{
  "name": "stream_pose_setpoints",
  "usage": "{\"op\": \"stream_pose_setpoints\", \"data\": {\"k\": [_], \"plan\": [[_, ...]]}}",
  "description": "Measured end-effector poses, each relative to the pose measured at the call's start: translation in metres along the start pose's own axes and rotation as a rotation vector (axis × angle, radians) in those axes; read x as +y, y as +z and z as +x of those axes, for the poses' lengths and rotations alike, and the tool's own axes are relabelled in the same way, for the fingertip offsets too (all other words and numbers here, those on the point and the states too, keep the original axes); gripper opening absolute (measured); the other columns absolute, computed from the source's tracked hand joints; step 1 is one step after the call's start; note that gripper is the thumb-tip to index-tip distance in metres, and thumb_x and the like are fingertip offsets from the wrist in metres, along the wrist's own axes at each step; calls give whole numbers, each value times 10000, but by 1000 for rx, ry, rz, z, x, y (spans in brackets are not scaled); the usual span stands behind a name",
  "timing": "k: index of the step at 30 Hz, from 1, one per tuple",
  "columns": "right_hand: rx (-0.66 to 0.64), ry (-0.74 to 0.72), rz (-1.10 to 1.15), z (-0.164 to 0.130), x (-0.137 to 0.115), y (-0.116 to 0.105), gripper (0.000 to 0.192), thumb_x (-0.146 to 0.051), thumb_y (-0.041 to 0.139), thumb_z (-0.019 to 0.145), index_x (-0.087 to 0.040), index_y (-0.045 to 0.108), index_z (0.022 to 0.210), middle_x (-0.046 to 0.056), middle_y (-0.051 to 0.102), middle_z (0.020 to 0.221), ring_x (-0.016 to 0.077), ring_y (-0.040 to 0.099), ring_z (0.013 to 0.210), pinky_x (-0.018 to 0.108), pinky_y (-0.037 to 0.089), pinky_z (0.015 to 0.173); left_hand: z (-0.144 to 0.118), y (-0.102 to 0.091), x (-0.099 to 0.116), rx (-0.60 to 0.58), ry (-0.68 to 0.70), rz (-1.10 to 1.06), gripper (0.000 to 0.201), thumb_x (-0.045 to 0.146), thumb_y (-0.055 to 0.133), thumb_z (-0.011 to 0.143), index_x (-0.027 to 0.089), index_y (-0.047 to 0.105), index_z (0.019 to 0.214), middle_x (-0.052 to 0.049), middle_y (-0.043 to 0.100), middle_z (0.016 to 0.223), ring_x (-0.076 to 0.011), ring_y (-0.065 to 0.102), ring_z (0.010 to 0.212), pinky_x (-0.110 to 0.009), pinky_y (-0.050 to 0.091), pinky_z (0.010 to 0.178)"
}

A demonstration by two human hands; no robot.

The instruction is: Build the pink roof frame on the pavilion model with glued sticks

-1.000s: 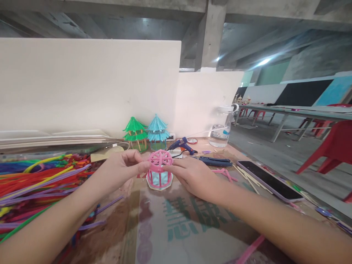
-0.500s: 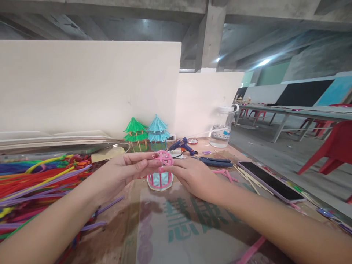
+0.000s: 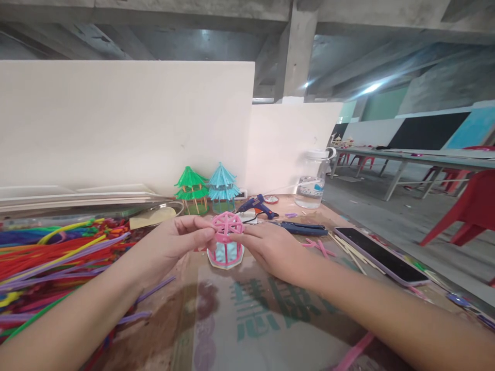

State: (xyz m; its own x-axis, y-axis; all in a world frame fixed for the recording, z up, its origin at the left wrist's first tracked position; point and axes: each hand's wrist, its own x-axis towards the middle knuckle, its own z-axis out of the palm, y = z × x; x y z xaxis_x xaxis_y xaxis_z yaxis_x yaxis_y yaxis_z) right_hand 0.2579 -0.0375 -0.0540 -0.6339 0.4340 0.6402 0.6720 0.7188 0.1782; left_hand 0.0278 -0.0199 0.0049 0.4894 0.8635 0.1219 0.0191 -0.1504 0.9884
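Note:
Between my hands stands a small pink pavilion model (image 3: pixel 226 238), built of pink pipe cleaners on a pale blue, many-sided base (image 3: pixel 225 256). Spokes cross the ring at its top. My left hand (image 3: pixel 192 233) pinches the upper ring's left side between thumb and forefinger. On the other side my right hand (image 3: pixel 266 245) has its fingers closed at the ring's right edge; their tips are partly hidden behind the model. Short pink pipe cleaner pieces (image 3: pixel 320 246) lie beyond my right hand.
Bundled pipe cleaners (image 3: pixel 58 263) cover the left side. Behind the model are a green pavilion (image 3: pixel 191 189), a blue pavilion (image 3: pixel 221 186) and a glue gun (image 3: pixel 258 206). Blue-handled pliers (image 3: pixel 303 228), a phone (image 3: pixel 381 255), thin sticks (image 3: pixel 350 250) and a water bottle (image 3: pixel 310 180) are to the right.
My left hand has shifted its fingers back to the ring's left edge, so more of the spoked top shows. My right hand stays almost where it was.

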Motion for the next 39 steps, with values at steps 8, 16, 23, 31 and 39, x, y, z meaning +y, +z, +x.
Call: {"op": "stream_pose_setpoints", "data": {"k": [8, 16, 23, 31, 39], "plan": [[6, 8, 42, -1, 0, 0, 375, -34, 472, 942, -164, 608, 1267, 97, 723, 1036, 209, 650, 900, 331, 465, 738, 0, -4, 2, -104, 60, 162, 322, 390, 848, 675, 297, 798, 979, -31, 793, 915, -191, 704, 843, -315, 565, 824], [-37, 35, 0, 1, -1, -3, 349, -41, 498, 934, -144, 633, 1238, 89, 720, 954, 200, 641, 864, 310, 453, 711, -23, 9, 8, -297, 67, 320, 227, 410, 752, 758, 255, 784, 921, -8, 697, 654, -146, 609, 541, -232, 506, 506], [-50, 36, -16, 2, -2, -4, 343, -37, 483, 942, -138, 636, 1232, 85, 722, 959, 192, 631, 848, 310, 436, 709, -18, -4, 6, -163, 354, 581, 490, 414, 635, 879, 293, 546, 1345, -34, 657, 928, -191, 632, 853, -264, 539, 724], [3, -43, -34, 1, -3, -6, 313, -32, 467, 934, -140, 641, 1171, 79, 710, 905, 195, 622, 827, 316, 426, 717, 12, -13, -20, 35, 513, 990, 325, 493, 624, 853, 244, 667, 1057, -93, 573, 1321, -306, 514, 1278, -448, 409, 1095], [-30, -66, -90, 3, -8, -15, 229, -53, 482, 942, -142, 661, 1054, 85, 689, 912, 204, 585, 810, 326, 391, 729, 10, -9, -29, -34, 238, 782, 781, 524, 707, 756, 237, 387, 1409, -130, 537, 1431, -324, 544, 1281, -468, 461, 1049]]}}
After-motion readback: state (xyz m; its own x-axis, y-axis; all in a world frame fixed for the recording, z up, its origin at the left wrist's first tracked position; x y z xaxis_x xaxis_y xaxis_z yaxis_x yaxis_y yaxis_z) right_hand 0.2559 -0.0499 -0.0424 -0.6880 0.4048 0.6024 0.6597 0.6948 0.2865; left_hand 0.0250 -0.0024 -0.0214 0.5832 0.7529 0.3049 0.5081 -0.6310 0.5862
